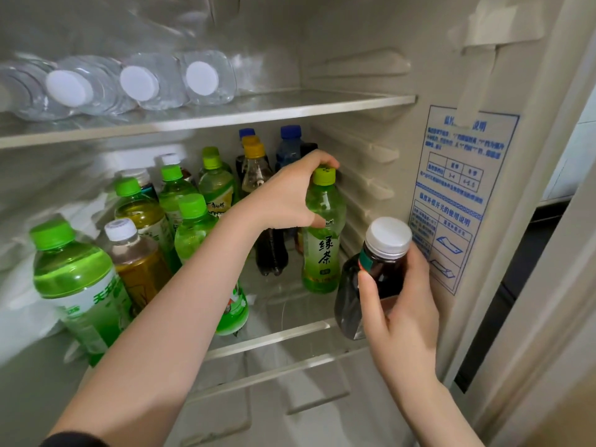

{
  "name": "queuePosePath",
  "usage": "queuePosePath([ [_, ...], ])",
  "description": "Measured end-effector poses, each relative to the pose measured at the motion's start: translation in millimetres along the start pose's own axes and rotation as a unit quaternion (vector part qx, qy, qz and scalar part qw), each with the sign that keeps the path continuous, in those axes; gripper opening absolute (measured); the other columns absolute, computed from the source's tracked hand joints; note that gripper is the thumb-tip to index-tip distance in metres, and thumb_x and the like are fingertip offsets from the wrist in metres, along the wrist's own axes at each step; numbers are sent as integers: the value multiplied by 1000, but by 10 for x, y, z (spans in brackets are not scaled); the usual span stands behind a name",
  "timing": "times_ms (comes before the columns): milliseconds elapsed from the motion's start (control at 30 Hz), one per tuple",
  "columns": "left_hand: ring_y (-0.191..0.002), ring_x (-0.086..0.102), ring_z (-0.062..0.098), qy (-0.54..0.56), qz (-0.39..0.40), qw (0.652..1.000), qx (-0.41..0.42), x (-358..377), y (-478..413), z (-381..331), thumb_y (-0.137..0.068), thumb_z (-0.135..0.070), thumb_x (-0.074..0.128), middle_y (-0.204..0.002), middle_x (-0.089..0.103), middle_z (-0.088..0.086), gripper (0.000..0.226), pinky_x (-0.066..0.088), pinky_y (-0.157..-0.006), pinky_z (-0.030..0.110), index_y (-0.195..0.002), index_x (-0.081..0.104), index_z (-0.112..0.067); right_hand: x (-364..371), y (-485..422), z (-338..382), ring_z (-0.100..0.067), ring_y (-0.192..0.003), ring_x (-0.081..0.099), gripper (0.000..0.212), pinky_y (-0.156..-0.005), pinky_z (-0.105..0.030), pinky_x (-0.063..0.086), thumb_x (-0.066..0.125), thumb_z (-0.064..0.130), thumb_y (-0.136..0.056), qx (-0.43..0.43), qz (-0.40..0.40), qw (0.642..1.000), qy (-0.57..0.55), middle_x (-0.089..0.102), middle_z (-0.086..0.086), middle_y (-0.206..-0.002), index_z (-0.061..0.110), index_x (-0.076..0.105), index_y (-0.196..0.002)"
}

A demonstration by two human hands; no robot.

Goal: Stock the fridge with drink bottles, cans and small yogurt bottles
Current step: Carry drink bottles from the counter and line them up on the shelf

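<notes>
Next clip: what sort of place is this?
The inside of an open fridge. Drink bottles stand on the lower shelf, water bottles lie on the upper shelf, and a blue instruction sticker is on its wall. The left hand grips a green tea bottle, the right hand a dark bottle.

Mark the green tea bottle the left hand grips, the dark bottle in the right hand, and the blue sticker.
green tea bottle point(324, 250): head view, on its label.
dark bottle point(388, 235): head view, on its white cap.
blue sticker point(455, 174): head view, on its printed table.

Bare forearms point(180, 301), black sleeve edge point(72, 441) on the left arm, bare left grip point(283, 195), bare right grip point(403, 304)
</notes>
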State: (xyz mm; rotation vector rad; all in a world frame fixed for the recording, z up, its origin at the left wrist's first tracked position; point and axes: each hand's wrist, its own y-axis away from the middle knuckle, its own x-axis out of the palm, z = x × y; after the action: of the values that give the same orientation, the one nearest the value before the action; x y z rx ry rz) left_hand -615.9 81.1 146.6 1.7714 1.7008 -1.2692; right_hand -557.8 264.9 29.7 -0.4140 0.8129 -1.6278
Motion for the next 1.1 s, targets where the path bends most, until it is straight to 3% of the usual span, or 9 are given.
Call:
queuePosePath([
  [100, -97, 59, 9, -39, 25, 999, 0, -26, -106, -5, -64, -8, 83, -113, 52, -7, 77, 55, -84, 31, -119, 37, -35, -3, 5, -9, 29, -106, 34, 51, -85, 6, 24, 57, 30, -82, 4, 2, 1000, 11, 37, 51, -113, 40, 34, -127],
  [233, -97, 58, 15, -87, 36, 996, -5, -68, -232, 24, -63, -8, 84, -114, 53, -2, 79, 53, -82, 31, -125, 38, -26, -8, 10, -15, 30, -104, 34, 51, -82, 8, 25, 57, 30, -82, -4, 4, 1000, 22, 35, 53, -114, 39, 34, -127],
  [700, -121, 46, 22, -157, -4, 987, -43, 8, -353, 34, -66, -17, 85, -138, 42, 7, 96, 41, -94, 27, -145, 31, -18, -27, -7, -25, 18, -98, 33, 49, -82, 9, 22, 56, 32, -81, 8, 1, 999, 53, 35, 49, -107, 35, 35, -126],
  [933, -138, 29, 22, -138, -7, 989, -55, 28, -237, 20, -70, -24, 82, -153, 24, 7, 111, 27, -107, 25, -153, 8, -20, -24, -5, -37, 15, -97, 35, 52, -82, 10, 22, 57, 31, -82, 11, 3, 998, 57, 38, 38, -108, 20, 43, -131],
  [1033, -143, 22, 16, -136, -84, 987, -2, -58, -16, -68, -77, -23, 77, -157, 21, 3, 100, 21, -115, 26, -153, 11, -20, -24, -5, -49, 23, -93, 38, 51, -78, 9, 26, 57, 30, -82, 3, 8, 999, 53, 40, 39, -104, 21, 44, -130],
  [1100, -139, 28, 5, -94, -155, 982, 45, -125, 225, -123, -82, -19, 70, -150, 29, -12, 84, 29, -114, 27, -150, 23, -26, -22, -11, -61, 27, -95, 37, 51, -78, 9, 26, 57, 30, -82, 4, 9, 999, 52, 40, 38, -105, 21, 44, -130],
])
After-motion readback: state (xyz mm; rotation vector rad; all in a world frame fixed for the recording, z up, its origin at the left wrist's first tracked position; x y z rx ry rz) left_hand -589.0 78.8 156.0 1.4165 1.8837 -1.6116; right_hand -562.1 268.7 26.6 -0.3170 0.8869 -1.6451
